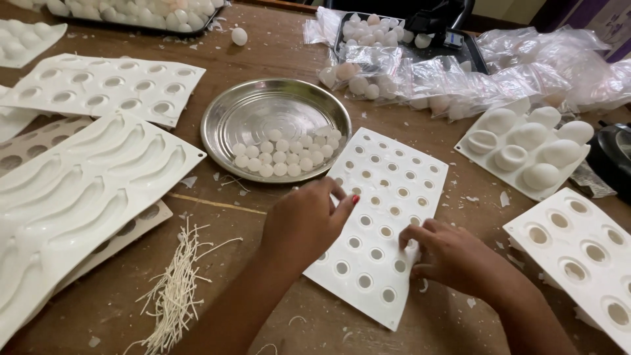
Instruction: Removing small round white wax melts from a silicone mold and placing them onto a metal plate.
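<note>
Lying flat under both hands, white mould tray (384, 217) shows round empty holes.

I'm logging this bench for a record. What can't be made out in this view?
- Small-hole mould: left edge hidden under the left hand; head view.
- Right hand: fingertips curled under, contact unclear.
- Bags: contents blurred behind plastic.
- Large-cup mould: cut off by the right edge.

The mould sheet (381, 217) under the hands is showing white, dotted with rows of grey-shadowed round holes. The dish (276, 128) is gleaming silver, holding off-white balls (286, 154). The desk (263, 49) is showing brown wood — flecked with white crumbs. The wick bundle (174, 289) is looking cream; one thumbnail (355, 198) is glinting red.
</note>
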